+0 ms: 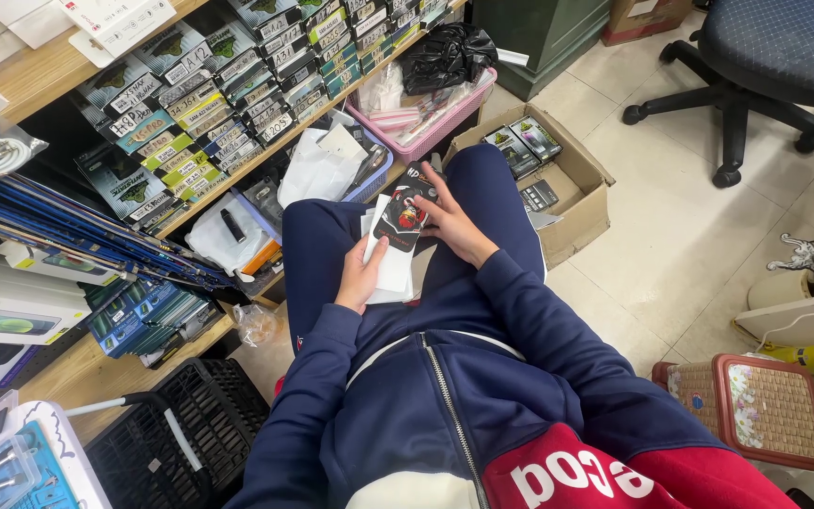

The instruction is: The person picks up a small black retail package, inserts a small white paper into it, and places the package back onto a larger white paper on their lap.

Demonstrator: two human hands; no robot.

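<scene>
We sit on the floor in dark blue trousers and jacket, and on our lap lies a dark phone case (407, 209) printed with a red and white picture, glossy and flat, resting over a thin stack of white cards (390, 256). Our left hand (364, 275) grips the near edge of the white cards from below, thumb on top; our right hand (452, 224) closes around the right side of the case, fingers curled over its far end. To the left, a wooden shelf (68, 58) carries slanted rows of small flat boxes (237, 94), green, yellow and teal, each with a white label on its end. Below them, thin blue packs (58, 231) lie stacked sideways. Far ahead sits a pink plastic basket (445, 118) holding clear bags and a crumpled black bag (447, 55). Just right of our knee stands an open cardboard box (581, 188) with a few dark flat packs inside. Near left is a black plastic crate (176, 438) with a lattice wall. At the right, on the pale tiled floor, stands a woven stool (756, 405) with a red-brown frame, and a blue office chair (765, 57) stands far right.
</scene>
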